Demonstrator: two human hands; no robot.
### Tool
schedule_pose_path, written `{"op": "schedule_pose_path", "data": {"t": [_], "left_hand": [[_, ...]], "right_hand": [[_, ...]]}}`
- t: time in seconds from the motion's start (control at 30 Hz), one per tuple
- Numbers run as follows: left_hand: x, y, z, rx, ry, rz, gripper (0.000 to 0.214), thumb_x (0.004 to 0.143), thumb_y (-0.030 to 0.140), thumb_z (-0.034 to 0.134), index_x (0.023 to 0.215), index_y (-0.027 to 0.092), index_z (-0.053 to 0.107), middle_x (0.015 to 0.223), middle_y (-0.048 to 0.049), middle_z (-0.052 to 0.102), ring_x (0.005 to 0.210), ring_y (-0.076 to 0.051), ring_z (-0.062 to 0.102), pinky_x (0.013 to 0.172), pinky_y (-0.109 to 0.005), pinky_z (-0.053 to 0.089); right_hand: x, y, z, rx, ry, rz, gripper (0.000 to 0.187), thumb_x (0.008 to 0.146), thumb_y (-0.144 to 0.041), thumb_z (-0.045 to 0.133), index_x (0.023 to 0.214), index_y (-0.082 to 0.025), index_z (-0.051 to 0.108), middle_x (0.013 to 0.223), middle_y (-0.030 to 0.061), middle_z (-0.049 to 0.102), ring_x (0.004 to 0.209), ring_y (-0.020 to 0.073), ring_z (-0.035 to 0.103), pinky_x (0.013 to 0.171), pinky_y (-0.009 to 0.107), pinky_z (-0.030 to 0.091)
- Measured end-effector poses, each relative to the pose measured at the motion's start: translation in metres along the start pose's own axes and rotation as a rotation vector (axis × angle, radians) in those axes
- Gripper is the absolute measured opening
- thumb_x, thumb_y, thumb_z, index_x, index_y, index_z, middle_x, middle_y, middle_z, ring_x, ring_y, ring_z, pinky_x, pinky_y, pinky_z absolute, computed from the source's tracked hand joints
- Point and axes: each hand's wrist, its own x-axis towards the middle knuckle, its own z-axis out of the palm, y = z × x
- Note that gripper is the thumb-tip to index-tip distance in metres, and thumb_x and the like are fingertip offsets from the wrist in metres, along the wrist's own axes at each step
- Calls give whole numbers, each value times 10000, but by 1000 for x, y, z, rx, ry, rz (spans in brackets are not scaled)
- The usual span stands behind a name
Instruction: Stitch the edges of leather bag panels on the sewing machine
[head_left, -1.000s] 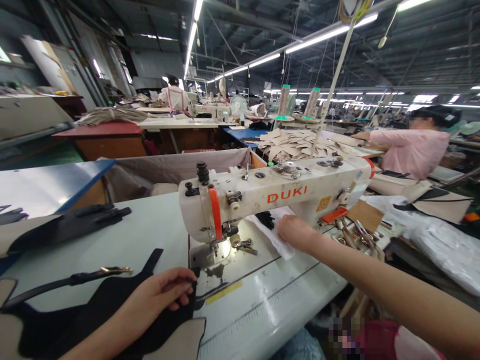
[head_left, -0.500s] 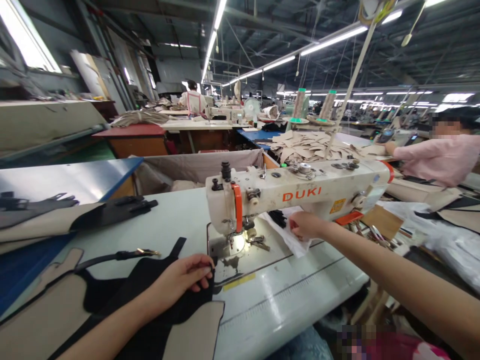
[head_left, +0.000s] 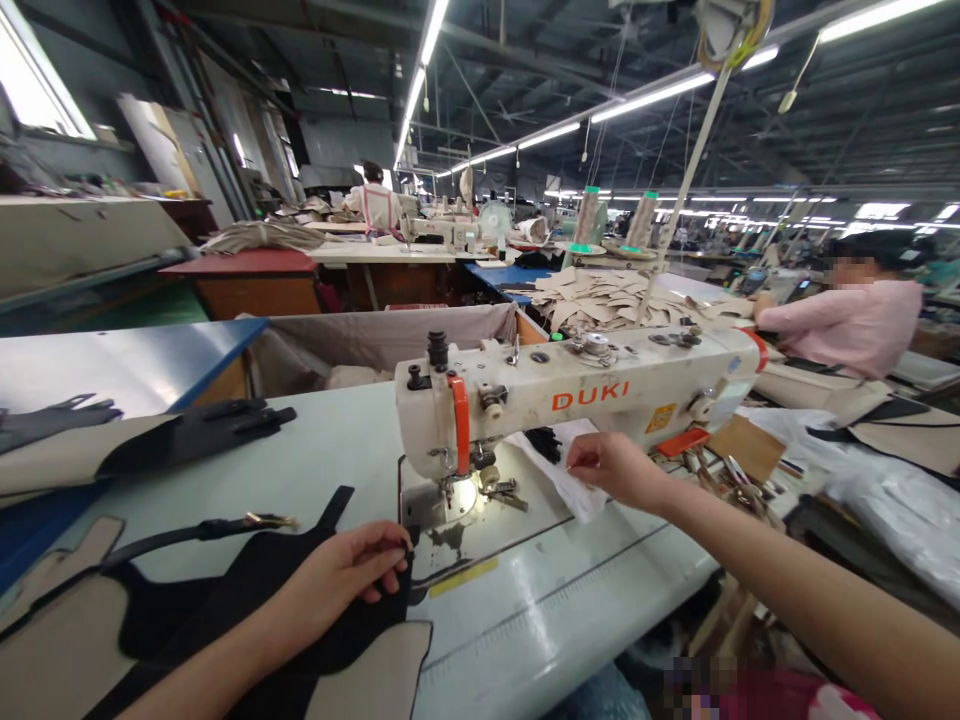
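Note:
My left hand (head_left: 360, 565) pinches the right edge of a black and beige fabric piece (head_left: 255, 570), which lies flat on the sewing table just left of the needle area. A black strap with a gold-coloured metal fitting (head_left: 266, 521) lies along that piece's upper side. My right hand (head_left: 615, 472) is under the arm of the white sewing machine (head_left: 510, 395), fingertips pressed together; anything between them is too small to make out. Close beside those fingertips, a white plastic bag (head_left: 577, 497) holds a bundle of short black strips (head_left: 544, 441).
More black and beige pieces (head_left: 187, 440) lie at the left, partly over a blue-edged table. Scissors and tools (head_left: 731, 475) sit right of the machine. Behind it stand a cloth-lined bin (head_left: 360, 335) and a heap of beige pieces (head_left: 600, 295). A person in pink (head_left: 862, 320) works at right.
My right hand has drawn back from the black strips, toward me and to the right. My left hand keeps its pinch on the fabric edge. The whole view has shifted slightly.

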Motion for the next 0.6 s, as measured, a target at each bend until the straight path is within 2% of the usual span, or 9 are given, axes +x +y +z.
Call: {"op": "schedule_pose_path", "data": {"t": [0.07, 0.13, 0.23, 0.3, 0.43, 0.6], "left_hand": [[-1, 2, 1, -22, -3, 4, 369, 621, 491, 588, 822, 182, 592, 696, -3, 606, 611, -151, 579, 522, -237, 438], [-2, 2, 1, -30, -7, 9, 349, 627, 471, 579, 822, 182, 590, 695, 3, 598, 609, -147, 576, 521, -235, 431], [-1, -3, 1, -46, -14, 18, 338, 638, 452, 567, 838, 181, 592, 704, 8, 593, 608, -137, 572, 519, -231, 424], [0, -6, 2, -66, -19, 19, 333, 640, 438, 566, 846, 178, 593, 712, 11, 591, 603, -127, 567, 517, -226, 421], [-1, -8, 3, -103, -29, 19, 305, 634, 395, 574, 846, 176, 585, 710, 17, 589, 596, -120, 563, 511, -220, 413], [-2, -7, 3, -118, -36, 28, 281, 637, 359, 558, 844, 172, 583, 697, 23, 582, 590, -113, 557, 513, -221, 405]], "right_hand": [[-11, -9, 6, 147, 7, -26, 71, 740, -168, 570, 726, -158, 638, 672, -1, 637, 632, 119, 573, 604, 224, 438], [-21, -18, 14, 465, -27, 11, 64, 719, -223, 639, 738, -163, 646, 687, -6, 647, 654, 119, 587, 647, 239, 457], [-34, -33, 33, 1079, -162, 200, 209, 625, -267, 768, 779, -174, 662, 718, -10, 667, 674, 106, 617, 699, 244, 477], [-40, -42, 47, 1327, -258, 301, 250, 607, -246, 798, 804, -177, 662, 729, -8, 676, 680, 94, 635, 688, 219, 486], [-44, -54, 72, 1553, -351, 324, 209, 653, -192, 779, 805, -170, 638, 762, -2, 689, 701, 87, 655, 668, 189, 495], [-42, -62, 85, 1630, -406, 317, 193, 679, -157, 757, 791, -153, 599, 773, 15, 695, 694, 88, 660, 659, 186, 498]]}}
